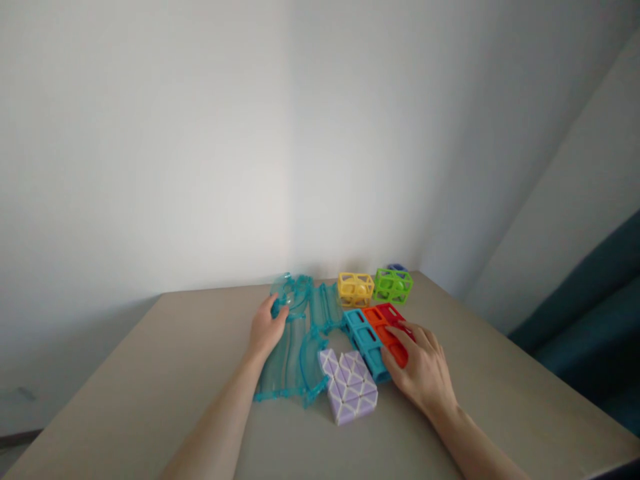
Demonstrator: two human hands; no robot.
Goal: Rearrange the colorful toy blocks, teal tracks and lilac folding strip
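Note:
My left hand (269,325) is closed at the far left edge of the clear teal plastic track pieces (291,353), its thumb and fingers round a small teal part. My right hand (417,363) lies with fingers spread over the orange frame (383,327) and the red frame (391,312), which sit side by side with a blue frame (366,341). Its thumb rests near the blue frame's right side. Between my hands, nearer to me, a purple and white block shape (351,387) touches a curved teal piece.
Behind the frames stand a yellow open frame box (355,289) and a green one (393,287), with a dark blue piece (398,267) behind. All rest on a beige table (190,347) against a white wall. A teal curtain (590,320) hangs at right.

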